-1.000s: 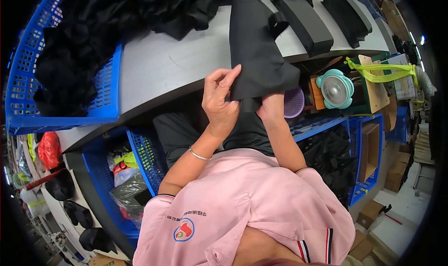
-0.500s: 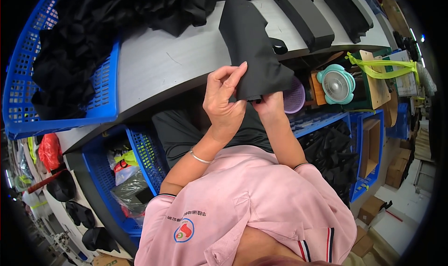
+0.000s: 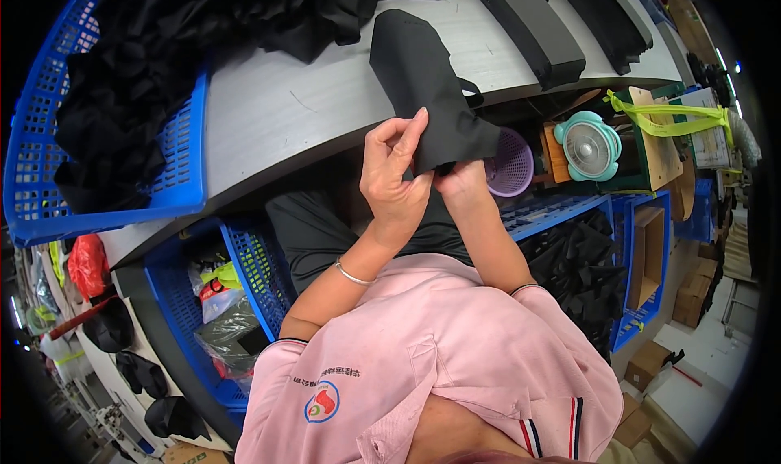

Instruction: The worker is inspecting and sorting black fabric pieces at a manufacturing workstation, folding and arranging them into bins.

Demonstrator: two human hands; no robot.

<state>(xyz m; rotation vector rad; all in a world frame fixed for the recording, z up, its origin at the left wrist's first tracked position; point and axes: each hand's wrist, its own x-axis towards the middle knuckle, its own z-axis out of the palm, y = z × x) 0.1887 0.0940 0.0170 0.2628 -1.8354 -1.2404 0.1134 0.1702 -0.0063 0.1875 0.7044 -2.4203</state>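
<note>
A black fabric piece [image 3: 435,90] is held up in front of me at the table's near edge, its far end lying over the grey tabletop. A small black loop sticks out from its right side. My left hand [image 3: 394,167] pinches its left edge, fingers bent and thumb against the near end. My right hand [image 3: 464,179] grips the near end from below; the cloth hides most of its fingers. Both hands meet close together at the bottom edge of the cloth.
Black cloth heaps over a blue basket [image 3: 106,224] at the left and along the table's [image 3: 277,114] back. Stacked black pieces [image 3: 533,37] lie at the far right. A purple basket [image 3: 512,167] and turquoise fan [image 3: 587,147] stand beyond my right hand. Blue crates [image 3: 175,318] flank my legs.
The fabric piece has shifted slightly left and nearer to me, its far end drawn back along the tabletop. My hands keep their hold, with the right moving slightly left.
</note>
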